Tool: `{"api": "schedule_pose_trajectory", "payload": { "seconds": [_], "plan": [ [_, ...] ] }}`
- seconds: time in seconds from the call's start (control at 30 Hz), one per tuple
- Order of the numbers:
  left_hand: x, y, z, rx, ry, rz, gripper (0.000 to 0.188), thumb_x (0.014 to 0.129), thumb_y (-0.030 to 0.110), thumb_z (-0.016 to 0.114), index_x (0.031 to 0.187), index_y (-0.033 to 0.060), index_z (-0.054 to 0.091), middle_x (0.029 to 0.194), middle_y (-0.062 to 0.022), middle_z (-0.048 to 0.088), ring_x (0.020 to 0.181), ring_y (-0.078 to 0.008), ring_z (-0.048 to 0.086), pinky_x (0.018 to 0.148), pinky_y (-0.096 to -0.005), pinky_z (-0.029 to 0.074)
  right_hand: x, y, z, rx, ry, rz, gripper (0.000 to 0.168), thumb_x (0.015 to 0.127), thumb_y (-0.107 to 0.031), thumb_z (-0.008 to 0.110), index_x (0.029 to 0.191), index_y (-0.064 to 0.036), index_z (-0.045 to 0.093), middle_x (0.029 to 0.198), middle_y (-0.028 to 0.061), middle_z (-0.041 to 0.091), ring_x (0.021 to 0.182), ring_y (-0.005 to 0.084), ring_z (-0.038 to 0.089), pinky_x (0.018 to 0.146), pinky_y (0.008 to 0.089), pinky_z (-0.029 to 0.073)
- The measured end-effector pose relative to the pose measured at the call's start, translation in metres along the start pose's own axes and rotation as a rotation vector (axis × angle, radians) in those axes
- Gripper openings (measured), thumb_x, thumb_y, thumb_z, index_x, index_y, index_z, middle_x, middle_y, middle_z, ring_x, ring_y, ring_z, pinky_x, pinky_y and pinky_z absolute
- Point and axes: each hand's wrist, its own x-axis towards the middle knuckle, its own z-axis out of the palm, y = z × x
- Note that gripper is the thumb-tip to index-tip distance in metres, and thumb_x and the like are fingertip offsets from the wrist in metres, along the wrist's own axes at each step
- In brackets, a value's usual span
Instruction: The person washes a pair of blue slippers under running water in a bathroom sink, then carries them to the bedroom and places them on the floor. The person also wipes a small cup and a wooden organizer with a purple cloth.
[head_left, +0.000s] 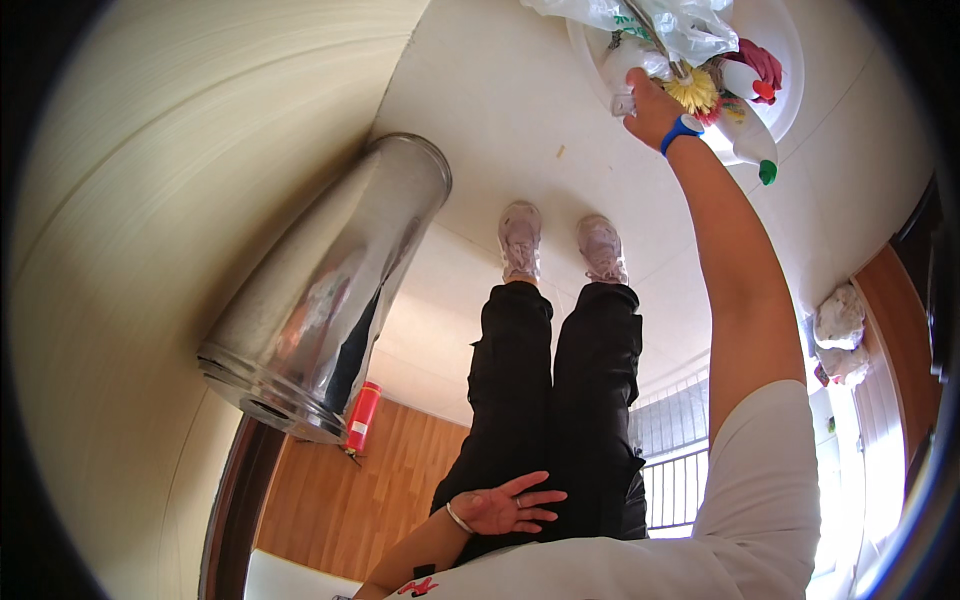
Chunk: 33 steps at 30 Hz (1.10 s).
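Observation:
At the top right, my right hand (651, 111), with a blue wristband, is over the near left side of a white plastic basin (789, 112). A small clear plastic part (622, 104) shows at its fingers; whether they grip it is unclear. Beside the hand in the basin are a yellow-bristled brush (691, 90), a white bottle with a red cap (741, 79), a white bottle with a green cap (752, 141), a dark red rubber glove (759, 61) and clear plastic bags (694, 28). My left hand (510, 506), wearing a ring and bracelet, is empty before my thighs, fingers spread.
A tall shiny metal bin (330, 285) stands left of my feet, close to the pale wall (150, 187). Beyond its lower end are a red fire extinguisher (364, 416) and a wooden floor (352, 495). Filled plastic bags (840, 322) lie at the right, near a metal railing (675, 487).

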Motion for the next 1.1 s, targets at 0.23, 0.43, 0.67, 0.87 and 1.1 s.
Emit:
{"api": "schedule_pose_trajectory", "payload": {
  "seconds": [0.23, 0.43, 0.67, 0.87, 1.1],
  "plan": [
    [0.002, 0.002, 0.002, 0.007, 0.046, -0.018, 0.095, 0.083, 0.049, 0.06, 0.148, 0.0203, -0.004, 0.152, -0.0191, -0.005, 0.138, -0.0328, 0.017, 0.11, -0.0434, 0.021, -0.015, 0.007, 0.008, 0.515, 0.205, 0.087, 0.024, 0.08, -0.018, 0.057, 0.098, -0.005, 0.047, 0.088, 0.0144, 0.062, 0.081, 0.0252, 0.064, 0.071, 0.0367, 0.049],
    [0.004, 0.003, 0.001, -0.013, 0.021, -0.02, 0.094, 0.084, 0.048, 0.059, 0.148, 0.0195, -0.004, 0.152, -0.0195, -0.005, 0.138, -0.0333, 0.017, 0.11, -0.0432, 0.021, -0.005, 0.036, 0.015, 0.1, 0.113, 0.009, 0.03, 0.084, -0.015, 0.047, 0.11, -0.009, 0.061, 0.102, 0.0171, 0.064, 0.098, 0.0297, 0.06, 0.087, 0.0383, 0.047],
    [-0.004, 0.004, -0.004, -0.031, 0.051, -0.029, 0.095, 0.084, 0.048, 0.059, 0.147, 0.0192, -0.006, 0.152, -0.0195, -0.005, 0.139, -0.0333, 0.016, 0.11, -0.0432, 0.021, 0.017, 0.022, -0.004, -0.212, -0.338, 0.103, 0.042, 0.074, -0.021, 0.056, 0.113, -0.007, 0.061, 0.116, 0.0208, 0.057, 0.11, 0.0326, 0.054, 0.093, 0.0372, 0.044],
    [-0.006, 0.006, -0.005, -0.027, 0.043, -0.035, 0.096, 0.083, 0.048, 0.061, 0.148, 0.0192, -0.004, 0.153, -0.017, -0.001, 0.138, -0.0304, 0.02, 0.11, -0.0408, 0.024, 0.004, -0.004, -0.013, -0.468, -0.625, 0.169, 0.042, 0.071, -0.03, 0.057, 0.1, -0.002, 0.067, 0.106, 0.0184, 0.065, 0.097, 0.0346, 0.063, 0.084, 0.0393, 0.05],
    [-0.008, 0.007, -0.002, -0.035, 0.051, -0.032, 0.095, 0.084, 0.048, 0.06, 0.148, 0.0189, -0.004, 0.153, -0.0167, 0.001, 0.137, -0.0296, 0.022, 0.109, -0.0403, 0.025, -0.012, -0.016, 0.001, -0.493, -0.301, 0.28, 0.026, 0.083, -0.009, 0.048, 0.099, 0.0, 0.067, 0.1, 0.0213, 0.065, 0.093, 0.0354, 0.064, 0.08, 0.0416, 0.053]
  ]
}}
